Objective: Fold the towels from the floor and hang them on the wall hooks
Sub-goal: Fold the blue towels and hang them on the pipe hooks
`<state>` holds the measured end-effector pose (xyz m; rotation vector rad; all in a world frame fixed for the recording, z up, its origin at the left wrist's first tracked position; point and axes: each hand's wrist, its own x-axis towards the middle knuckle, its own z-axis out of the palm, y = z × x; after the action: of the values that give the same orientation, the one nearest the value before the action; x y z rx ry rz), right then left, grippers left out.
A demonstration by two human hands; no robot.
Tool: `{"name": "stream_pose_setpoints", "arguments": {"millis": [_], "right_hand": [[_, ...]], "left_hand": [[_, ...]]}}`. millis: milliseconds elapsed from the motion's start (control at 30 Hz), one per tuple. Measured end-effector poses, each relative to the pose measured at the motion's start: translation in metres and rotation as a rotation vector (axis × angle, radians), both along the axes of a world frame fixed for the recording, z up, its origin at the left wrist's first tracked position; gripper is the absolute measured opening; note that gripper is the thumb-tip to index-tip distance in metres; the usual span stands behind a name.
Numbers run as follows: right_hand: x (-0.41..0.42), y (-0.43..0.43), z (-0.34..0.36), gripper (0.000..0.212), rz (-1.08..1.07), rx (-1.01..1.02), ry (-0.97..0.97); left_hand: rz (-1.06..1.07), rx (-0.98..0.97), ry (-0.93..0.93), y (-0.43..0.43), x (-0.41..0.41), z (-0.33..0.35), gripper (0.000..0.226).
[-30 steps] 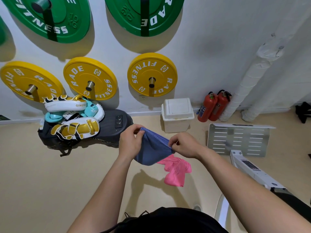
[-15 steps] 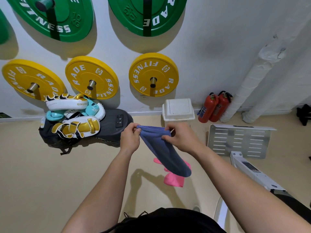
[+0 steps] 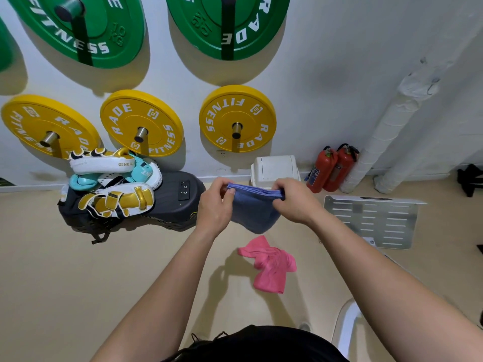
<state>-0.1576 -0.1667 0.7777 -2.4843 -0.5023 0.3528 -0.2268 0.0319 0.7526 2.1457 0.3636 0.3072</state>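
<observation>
Blue towel (image 3: 254, 212): folded, held in the air before me.
Grip: my left hand (image 3: 215, 205) and right hand (image 3: 295, 202) each pinch 1 top corner.
Pink towel (image 3: 269, 265): crumpled on the floor (image 3: 78, 283) just below.
Risk: a loose pinch could let the layers slip and the fold fall open.

Blue towel (image 3: 254, 211): folded over, layered top edge with stitched hem stretched taut, roughly level. One end pinched in fingers of left hand (image 3: 215, 205), other end in fingers of right hand (image 3: 296, 202). Body sags below fingertips as rounded pouch, hanging clear of floor (image 3: 78, 283).
Pink towel (image 3: 270, 266): crumpled, unfolded, lying on floor. Sits below fingers, nearer viewer, slightly to right-hand side. Apart from blue towel and both hands.
</observation>
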Motion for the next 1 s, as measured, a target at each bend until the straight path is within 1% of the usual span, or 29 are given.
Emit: {"name": "stream_pose_setpoints", "arguments": {"millis": [67, 100, 167, 233, 300, 367, 500, 567, 633, 667, 700, 733, 767, 800, 933, 1000], "right_hand": [[0.004, -0.001, 0.006, 0.012, 0.007, -0.018, 0.022], [0.005, -0.001, 0.009, 0.014, 0.036, -0.019, 0.045], [0.004, 0.002, 0.018, 0.026, 0.130, -0.034, 0.091], [0.003, 0.007, 0.026, 0.035, 0.213, -0.031, 0.077], [0.004, 0.015, 0.028, 0.030, 0.239, 0.048, 0.037], [0.007, 0.022, 0.029, 0.023, 0.232, 0.102, 0.012], [0.013, 0.030, 0.037, 0.013, 0.242, 0.129, -0.014], [0.016, 0.032, 0.044, 0.011, 0.281, 0.102, -0.033], [0.023, 0.033, 0.053, 0.016, 0.310, 0.102, -0.061], [0.027, 0.032, 0.059, 0.016, 0.325, 0.112, -0.071], [0.031, 0.032, 0.065, 0.015, 0.345, 0.127, -0.078], [0.036, 0.031, 0.072, 0.012, 0.363, 0.134, -0.089], [0.040, 0.031, 0.079, 0.009, 0.374, 0.130, -0.106], [0.045, 0.031, 0.085, 0.008, 0.379, 0.116, -0.128], [0.067, 0.022, 0.104, 0.007, 0.327, 0.040, -0.225], [0.078, 0.014, 0.110, 0.010, 0.275, 0.020, -0.266]], "left_hand": [[-0.060, 0.018, -0.041, -0.007, 0.002, 0.008, 0.007], [-0.087, 0.022, -0.056, -0.010, 0.005, 0.011, 0.008], [-0.143, 0.026, -0.074, -0.013, 0.009, 0.015, 0.011], [-0.197, 0.008, -0.083, -0.015, 0.012, 0.018, 0.016], [-0.227, -0.040, -0.102, -0.018, 0.012, 0.021, 0.020], [-0.204, -0.094, -0.120, -0.018, 0.010, 0.024, 0.018], [-0.098, -0.229, -0.121, -0.018, 0.007, 0.025, 0.017], [-0.066, -0.396, -0.078, -0.019, 0.005, 0.023, 0.014], [-0.107, -0.552, -0.010, -0.015, 0.002, 0.019, 0.017], [-0.156, -0.553, 0.041, -0.014, 0.001, 0.015, 0.018], [-0.205, -0.486, 0.097, -0.012, -0.001, 0.012, 0.018], [-0.238, -0.376, 0.143, -0.011, -0.002, 0.008, 0.016], [-0.245, -0.280, 0.172, -0.011, -0.004, 0.005, 0.013], [-0.238, -0.228, 0.179, -0.010, -0.004, 0.002, 0.012], [-0.203, -0.189, 0.191, 0.000, -0.002, -0.006, 0.030], [-0.219, -0.128, 0.215, 0.007, -0.002, -0.008, 0.033]]}}
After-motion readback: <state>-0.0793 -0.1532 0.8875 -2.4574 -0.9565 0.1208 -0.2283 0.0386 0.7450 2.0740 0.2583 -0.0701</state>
